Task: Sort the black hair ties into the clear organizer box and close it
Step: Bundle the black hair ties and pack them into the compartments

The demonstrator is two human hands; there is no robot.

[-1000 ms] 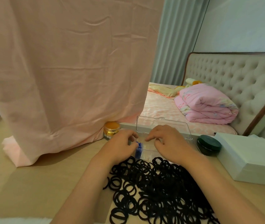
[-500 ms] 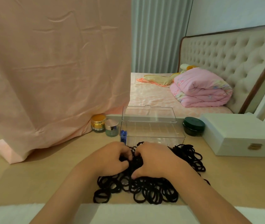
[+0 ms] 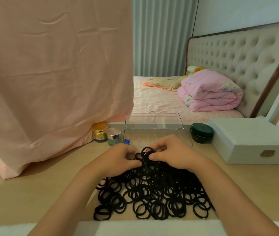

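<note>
Gripping a bunch of black hair ties [image 3: 146, 155], left hand [image 3: 118, 159] and right hand [image 3: 172, 153] nearly meet.
Just beyond their fingertips the clear organizer box [image 3: 155, 133] stands open.

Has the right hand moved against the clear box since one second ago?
Yes. The right hand has drawn back from over the clear box toward the person, to its near edge, and now pinches hair ties.

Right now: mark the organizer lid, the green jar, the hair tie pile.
organizer lid [image 3: 153, 120]: head view, middle of the raised clear panel.
green jar [image 3: 201, 129]: head view, top of its dark cap.
hair tie pile [image 3: 152, 193]: head view, centre of the heap.
</note>
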